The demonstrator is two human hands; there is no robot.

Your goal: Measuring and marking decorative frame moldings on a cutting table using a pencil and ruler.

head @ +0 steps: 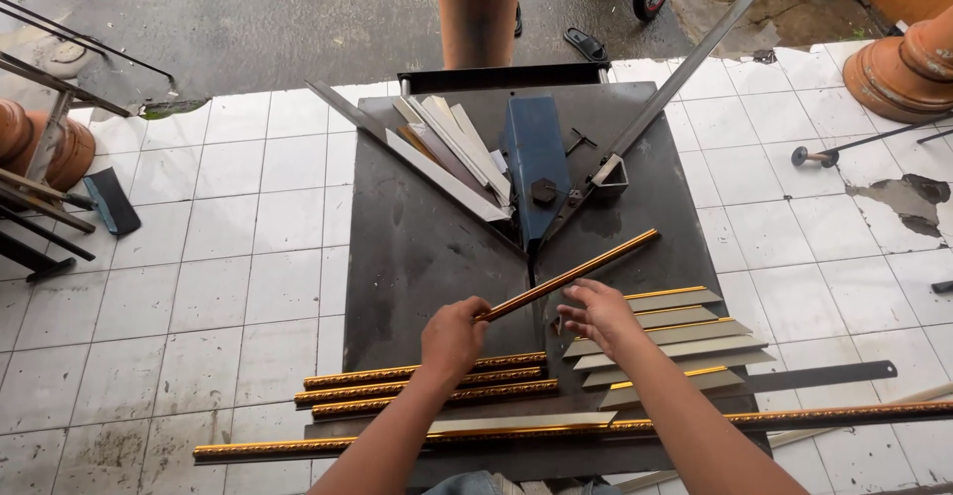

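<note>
Left hand: the left hand [454, 337] is closed in a fist around the near end of a long gold-and-brown moulding strip [571, 275], over the near middle of the dark metal counter [397, 247].
Right hand: the right hand [596, 314] is open with its fingers [574, 294] spread, holding nothing, just beside the strip and above the cut pieces.
Strip: it runs slantwise from the left fist up toward the counter's right edge, crossing in front of the blue mitre cutter [536, 167].
Cut pieces: short grey mitred pieces with gold edges [675, 341] lie stacked at the near right of the counter.
Long lengths: three gold ornamented strips [427, 386] lie side by side at the near left edge; a longer one [695, 422] spans the near edge.
Offcuts: pale mitred offcuts [452, 152] fan out at the far left of the cutter.
Floor: white tiled floor [248, 227] surrounds the counter.
</note>
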